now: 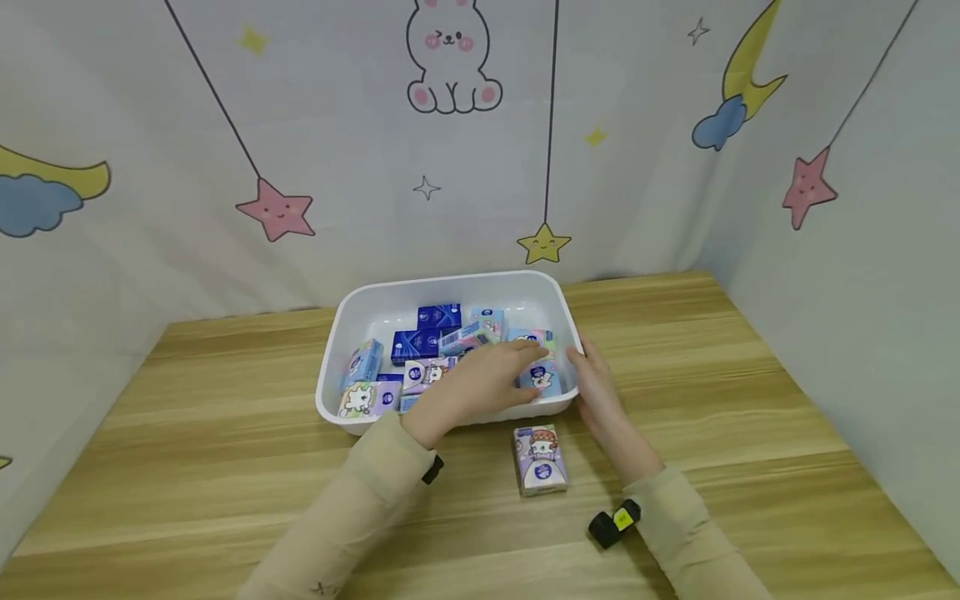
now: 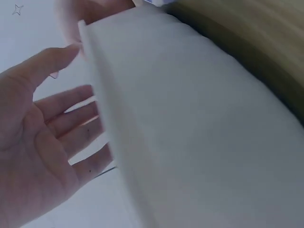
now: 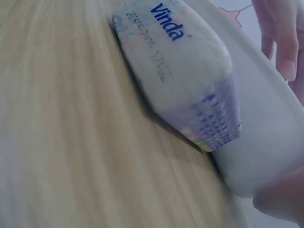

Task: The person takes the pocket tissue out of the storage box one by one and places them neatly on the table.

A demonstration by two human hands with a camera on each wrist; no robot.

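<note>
The left hand (image 1: 487,379) reached over the front wall of the white tub (image 1: 390,307), its fingers loosely extended and grasping nothing that showed; the left wrist view had the palm released and the fingers apart, with the tub wall in front of the tips. The relation that mattered was to the blue tissue pack (image 1: 543,382) inside the tub's front right part: it lay at three o'clock from the palm, between the thumb and the overhanging fingers. The hand covered some of it, so its long axis could not be told, nor whether the fingertips touched it. The left hand was the nearer one.

The right hand (image 1: 602,396) stood outside the tub's right wall, at about three o'clock from that pack, with the thumb by the rim; whether it was grasping the wall could not be told.

The purple tissue pack (image 1: 542,461) lay on the table (image 1: 720,392) in front of the tub, at five o'clock from the left hand and between seven and eight from the right. Its long axis ran roughly from twelve to six.
</note>
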